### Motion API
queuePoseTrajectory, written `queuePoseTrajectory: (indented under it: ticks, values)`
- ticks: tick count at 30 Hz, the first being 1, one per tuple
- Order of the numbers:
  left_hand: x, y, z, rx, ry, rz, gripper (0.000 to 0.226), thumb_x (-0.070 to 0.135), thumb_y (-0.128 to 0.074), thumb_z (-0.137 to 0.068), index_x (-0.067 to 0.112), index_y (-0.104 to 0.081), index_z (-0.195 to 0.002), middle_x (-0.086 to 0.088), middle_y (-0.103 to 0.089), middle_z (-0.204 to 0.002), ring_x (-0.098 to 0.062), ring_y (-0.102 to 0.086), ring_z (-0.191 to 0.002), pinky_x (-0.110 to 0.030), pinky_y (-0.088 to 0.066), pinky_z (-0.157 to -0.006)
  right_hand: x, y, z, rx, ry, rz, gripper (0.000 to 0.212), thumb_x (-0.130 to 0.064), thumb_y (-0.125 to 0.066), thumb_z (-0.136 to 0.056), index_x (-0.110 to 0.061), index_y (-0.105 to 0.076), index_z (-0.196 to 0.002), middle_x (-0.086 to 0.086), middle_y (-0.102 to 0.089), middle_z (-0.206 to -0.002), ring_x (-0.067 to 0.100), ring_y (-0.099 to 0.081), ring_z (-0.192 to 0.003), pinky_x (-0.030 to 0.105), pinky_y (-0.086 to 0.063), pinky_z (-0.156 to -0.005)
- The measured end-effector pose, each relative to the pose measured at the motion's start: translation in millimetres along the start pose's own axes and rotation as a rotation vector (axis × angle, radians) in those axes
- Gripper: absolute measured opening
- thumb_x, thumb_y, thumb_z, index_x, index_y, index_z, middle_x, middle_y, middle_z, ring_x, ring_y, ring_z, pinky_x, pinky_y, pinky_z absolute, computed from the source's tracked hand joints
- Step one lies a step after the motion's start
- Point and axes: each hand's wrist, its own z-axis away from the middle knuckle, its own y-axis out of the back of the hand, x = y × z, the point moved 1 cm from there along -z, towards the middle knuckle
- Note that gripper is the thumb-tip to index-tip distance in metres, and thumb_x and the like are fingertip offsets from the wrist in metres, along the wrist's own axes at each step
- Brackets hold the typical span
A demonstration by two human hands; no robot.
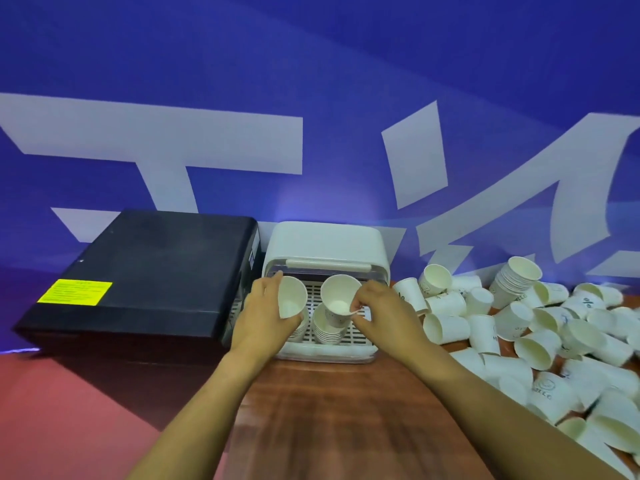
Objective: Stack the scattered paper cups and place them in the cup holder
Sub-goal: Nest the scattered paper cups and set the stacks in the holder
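Two bare forearms, left hand (264,315), right hand (382,311), no sleeves

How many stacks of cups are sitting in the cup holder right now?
2: the left stack under the left hand, the right stack under the right hand. More may be hidden behind them.

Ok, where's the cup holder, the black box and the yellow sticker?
cup holder (323,242): head view, its white top.
black box (166,251): head view, its lid.
yellow sticker (74,291): head view, its middle.

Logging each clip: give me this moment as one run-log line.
left hand: holds cup stack | right hand: holds second stack | cup holder: open | loose cups: many remain
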Motion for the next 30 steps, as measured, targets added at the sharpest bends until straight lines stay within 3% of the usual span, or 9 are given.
queuePoseTrajectory:
  ticks: [4,6,9,12,16,24,27,30]
  values:
    - [-7.8,-13.9,-5.7,-0.01,0.025,-0.028,0.079,0.049,-0.065,-0.081,0.025,-0.025,-0.145,0.003,-0.032,-0.142,-0.022,-0.046,-0.122,-0.04,-0.049,-0.09,2.5,-16.5,-0.4,-0.008,-0.03,0.002,0.011,-0.022,-0.064,-0.084,-0.017,-0.064,-0.094,-0.005,-0.054,-0.11,0.015,-0.057,-0.096,0.026,-0.046,-0.067]
    - [-11.2,-21.1,-7.4,-0.027,0.041,-0.03,0.083,0.052,-0.063,-0.082,0.025,-0.022,-0.148,0.004,-0.029,-0.144,-0.022,-0.046,-0.123,-0.039,-0.048,-0.09,4.3,-25.1,-1.6,-0.037,-0.056,-0.002,0.01,-0.022,-0.063,-0.085,-0.017,-0.063,-0.094,-0.006,-0.05,-0.121,0.015,-0.056,-0.102,0.024,-0.044,-0.069]
    - [-14.4,-28.8,-13.1,-0.036,0.053,-0.032,0.082,0.051,-0.063,-0.082,0.026,-0.02,-0.148,0.005,-0.027,-0.144,-0.022,-0.046,-0.121,-0.039,-0.048,-0.088,7.9,-40.3,-5.1,-0.087,-0.106,-0.066,0.008,-0.019,-0.062,-0.086,-0.015,-0.061,-0.093,-0.004,-0.035,-0.143,0.018,-0.049,-0.12,0.025,-0.045,-0.085]
    - [-15.2,-33.8,-20.9,-0.038,0.042,-0.036,0.081,0.047,-0.065,-0.081,0.027,-0.022,-0.146,0.005,-0.028,-0.144,-0.023,-0.047,-0.121,-0.039,-0.048,-0.088,12.0,-54.8,-9.4,-0.114,-0.144,-0.13,0.008,-0.019,-0.062,-0.086,-0.016,-0.062,-0.093,-0.002,-0.024,-0.153,0.018,-0.038,-0.133,0.021,-0.036,-0.098]
    - [-20.5,-44.8,-26.7,-0.094,0.056,-0.063,0.079,0.046,-0.066,-0.079,0.027,-0.025,-0.144,0.006,-0.031,-0.141,-0.021,-0.048,-0.12,-0.04,-0.05,-0.086,17.9,-70.3,-14.5,-0.166,-0.189,-0.155,0.015,-0.024,-0.061,-0.088,-0.017,-0.062,-0.101,-0.001,-0.03,-0.152,0.017,-0.032,-0.137,0.021,-0.028,-0.104]
    - [-42.6,-65.1,-26.5,-0.275,0.115,-0.143,0.09,0.049,-0.071,-0.074,0.027,-0.022,-0.146,0.008,-0.028,-0.152,-0.02,-0.034,-0.135,-0.045,-0.041,-0.103,29.5,-74.8,-10.5,-0.388,-0.212,-0.096,0.038,-0.032,-0.059,-0.087,-0.027,-0.054,-0.125,-0.002,-0.022,-0.157,0.019,-0.025,-0.142,0.032,-0.028,-0.111]
    - [-34.8,-61.2,-22.2,-0.265,0.104,-0.168,0.094,0.048,-0.069,-0.078,0.025,-0.013,-0.15,0.002,-0.016,-0.158,-0.021,-0.019,-0.144,-0.044,-0.032,-0.111,30.9,-62.4,-7.2,-0.366,-0.196,-0.125,0.042,-0.03,-0.059,-0.088,-0.028,-0.051,-0.129,-0.003,-0.025,-0.156,0.017,-0.026,-0.141,0.03,-0.027,-0.111]
    - [-17.1,-55.6,1.9,-0.161,0.007,-0.066,0.087,0.043,-0.069,-0.08,0.026,-0.019,-0.149,0.001,-0.016,-0.157,-0.02,-0.015,-0.144,-0.037,-0.024,-0.114,35.6,-47.3,12.2,-0.328,-0.219,-0.176,0.04,-0.031,-0.058,-0.09,-0.027,-0.05,-0.129,-0.006,-0.037,-0.145,0.01,-0.039,-0.129,0.02,-0.03,-0.104]
